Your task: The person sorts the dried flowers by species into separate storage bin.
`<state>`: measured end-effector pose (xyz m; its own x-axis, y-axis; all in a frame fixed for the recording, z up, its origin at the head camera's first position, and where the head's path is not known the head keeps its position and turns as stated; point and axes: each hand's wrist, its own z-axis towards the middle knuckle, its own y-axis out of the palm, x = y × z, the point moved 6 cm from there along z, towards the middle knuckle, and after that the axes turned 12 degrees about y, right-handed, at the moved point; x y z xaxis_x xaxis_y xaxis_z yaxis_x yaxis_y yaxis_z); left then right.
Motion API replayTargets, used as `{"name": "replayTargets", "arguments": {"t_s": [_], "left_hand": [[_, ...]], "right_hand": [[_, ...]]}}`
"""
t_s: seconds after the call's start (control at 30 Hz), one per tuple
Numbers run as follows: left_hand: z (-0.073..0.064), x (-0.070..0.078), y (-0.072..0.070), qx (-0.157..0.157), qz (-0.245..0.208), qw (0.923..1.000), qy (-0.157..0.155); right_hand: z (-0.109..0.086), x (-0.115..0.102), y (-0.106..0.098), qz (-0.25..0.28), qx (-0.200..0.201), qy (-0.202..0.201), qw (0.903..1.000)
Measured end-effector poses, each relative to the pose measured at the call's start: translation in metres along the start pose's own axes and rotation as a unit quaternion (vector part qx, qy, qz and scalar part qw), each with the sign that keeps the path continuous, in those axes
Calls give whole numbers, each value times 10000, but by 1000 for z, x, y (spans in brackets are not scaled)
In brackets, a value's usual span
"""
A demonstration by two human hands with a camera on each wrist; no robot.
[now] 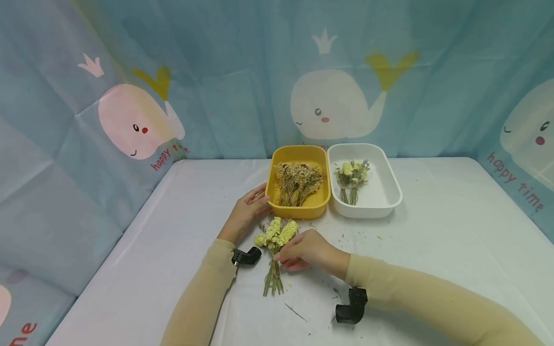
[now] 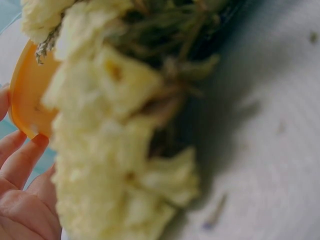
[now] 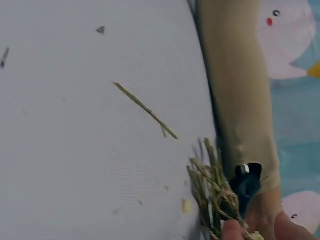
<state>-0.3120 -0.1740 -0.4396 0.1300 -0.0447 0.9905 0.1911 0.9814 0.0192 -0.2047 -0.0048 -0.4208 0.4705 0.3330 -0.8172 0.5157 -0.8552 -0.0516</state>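
My right hand (image 1: pixel 309 250) pinches the stems of a small bunch of pale yellow dried flowers (image 1: pixel 274 233) over the front middle of the table. The stem ends (image 3: pixel 205 185) stick out below the fingers in the right wrist view. At the left side of a yellow tray (image 1: pixel 298 213), my left hand (image 1: pixel 246 214) touches the tray's edge with its fingertips, the fingers fairly straight. In the left wrist view the yellow blooms (image 2: pixel 115 140) cover much of that scene, with the left fingers (image 2: pixel 22 160) against the orange-yellow rim.
Inside the yellow tray lie dried flower bunches (image 1: pixel 296 182) with brownish stems. A white tray (image 1: pixel 385 204) stands right beside it and holds small yellow bunches (image 1: pixel 352 178). A loose stem piece (image 1: pixel 296 312) and plant crumbs lie on the white table. A printed curtain (image 1: pixel 233 96) hangs behind.
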Motion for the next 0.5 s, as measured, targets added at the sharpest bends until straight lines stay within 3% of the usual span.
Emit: {"name": "replayTargets", "arguments": {"t_s": [0.27, 0.5], "left_hand": [[3, -2, 2, -98, -83, 9999, 14], [2, -4, -1, 20, 23, 10000, -22]], "right_hand": [[9, 4, 1, -141, 383, 114, 9991], [17, 8, 4, -41, 400, 289, 9988]]}}
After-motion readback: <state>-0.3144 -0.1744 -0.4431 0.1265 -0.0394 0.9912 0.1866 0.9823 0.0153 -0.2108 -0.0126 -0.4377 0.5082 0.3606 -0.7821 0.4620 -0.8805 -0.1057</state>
